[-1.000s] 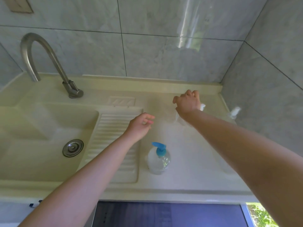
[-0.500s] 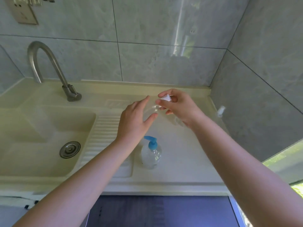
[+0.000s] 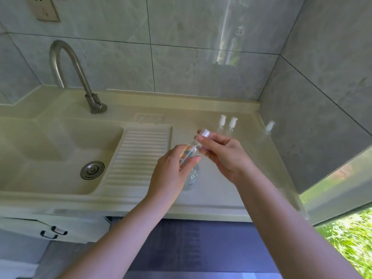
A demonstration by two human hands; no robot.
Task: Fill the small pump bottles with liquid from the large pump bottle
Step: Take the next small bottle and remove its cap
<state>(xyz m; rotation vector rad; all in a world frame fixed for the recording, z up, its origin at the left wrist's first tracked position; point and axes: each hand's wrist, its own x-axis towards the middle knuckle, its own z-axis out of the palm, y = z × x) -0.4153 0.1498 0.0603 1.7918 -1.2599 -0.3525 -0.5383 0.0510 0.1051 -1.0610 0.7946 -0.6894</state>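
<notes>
My left hand [image 3: 173, 168] grips the clear body of a small pump bottle [image 3: 191, 153] above the counter. My right hand [image 3: 223, 154] pinches that bottle's white pump top [image 3: 205, 134], which is lifted off the neck with its thin tube still reaching down into the bottle. The large pump bottle [image 3: 192, 178] stands on the counter right under my hands; only its clear lower body shows, its blue pump is hidden. Two more small bottles with white tops [image 3: 222, 121] [image 3: 233, 122] stand at the back of the counter, and a third [image 3: 269, 126] stands by the right wall.
A cream sink basin [image 3: 50, 154] with a metal drain [image 3: 92, 170] lies to the left, beside a ribbed draining board [image 3: 141, 158]. A curved steel tap [image 3: 70, 73] rises behind it. Tiled walls close off the back and right; a window opens at lower right.
My right hand has brought a small bottle from the back of the counter to the middle. My left hand has taken hold of its body, and the pump top has come up off the neck.
</notes>
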